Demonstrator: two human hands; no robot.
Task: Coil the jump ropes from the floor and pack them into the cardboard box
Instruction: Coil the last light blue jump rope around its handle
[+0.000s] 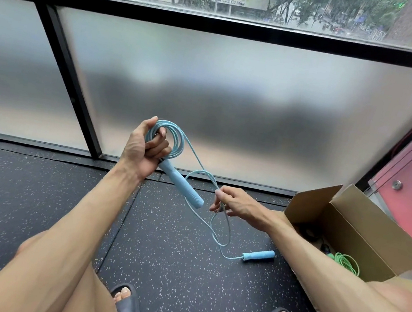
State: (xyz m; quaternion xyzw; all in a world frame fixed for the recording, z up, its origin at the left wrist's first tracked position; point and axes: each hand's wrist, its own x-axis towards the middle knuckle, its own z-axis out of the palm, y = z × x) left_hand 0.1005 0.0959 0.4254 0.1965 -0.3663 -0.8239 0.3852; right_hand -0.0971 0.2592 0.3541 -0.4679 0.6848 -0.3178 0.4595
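Sandals (128,307) – dark pair, nearest the camera, on the speckled black floor (33,196).

Loose handle (259,255) – pale blue, lying on the floor with its long axis roughly left to right, cord end pointing left. It sits just below the right hand and near the box, well apart from the left hand.

Right hand (235,204) – fingers pinch the slack blue rope (225,235), which loops down from it to the loose handle.

Left hand (141,151) – raised, clenched round the coil (175,138) of several turns and the top of the second handle (181,185), which slants down to the right.

Cardboard box (348,230) – on the floor at the right, flaps open, with a coiled green rope (347,264) inside.

Frosted window (235,93) – farthest.

Judgement: a short tail is left to wind; the right hand is the nearer one to feed it leftward onto the coil.
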